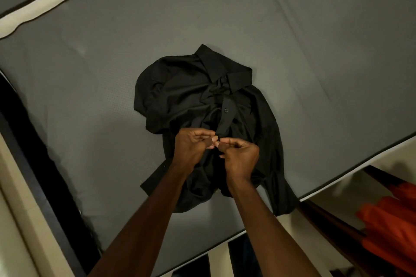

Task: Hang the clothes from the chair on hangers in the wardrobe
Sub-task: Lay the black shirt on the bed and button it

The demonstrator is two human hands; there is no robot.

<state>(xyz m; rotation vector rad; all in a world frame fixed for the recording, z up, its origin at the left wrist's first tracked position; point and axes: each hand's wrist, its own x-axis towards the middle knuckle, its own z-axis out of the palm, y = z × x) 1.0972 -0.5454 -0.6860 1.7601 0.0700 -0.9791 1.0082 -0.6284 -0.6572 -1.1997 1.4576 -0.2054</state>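
Pinching one black shirt placket, left hand, right hand, two grips narrow

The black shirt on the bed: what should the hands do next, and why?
Probably finish working that button. Both the left hand and right hand pinch the front placket of the crumpled black shirt, which lies on the grey mattress.
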